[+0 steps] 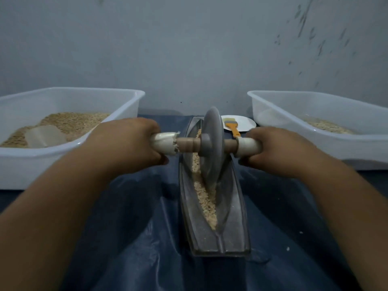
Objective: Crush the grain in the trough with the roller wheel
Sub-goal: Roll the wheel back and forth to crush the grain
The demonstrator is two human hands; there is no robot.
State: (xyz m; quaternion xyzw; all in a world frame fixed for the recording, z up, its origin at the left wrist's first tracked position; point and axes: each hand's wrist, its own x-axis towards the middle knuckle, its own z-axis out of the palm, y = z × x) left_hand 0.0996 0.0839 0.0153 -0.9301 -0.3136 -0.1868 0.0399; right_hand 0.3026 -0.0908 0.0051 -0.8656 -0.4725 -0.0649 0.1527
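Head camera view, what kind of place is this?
Probably a small grain-processing workspace: a roller wheel in a trough of grain, and plastic tubs against a bare wall.

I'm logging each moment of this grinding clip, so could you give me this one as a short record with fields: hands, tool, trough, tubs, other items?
left hand: left hand grips the left white handle wrap
right hand: right hand grips the right wrap
tool: roller wheel, upright in the trough, on a wooden axle
trough: trough, long, grey, boat-shaped, on a blue sheet
grain: grain lies along the groove
left tub: left tub, much grain, a clear scoop in it
right tub: right tub, thin layer of grain
other: orange-handled brush on a white plate
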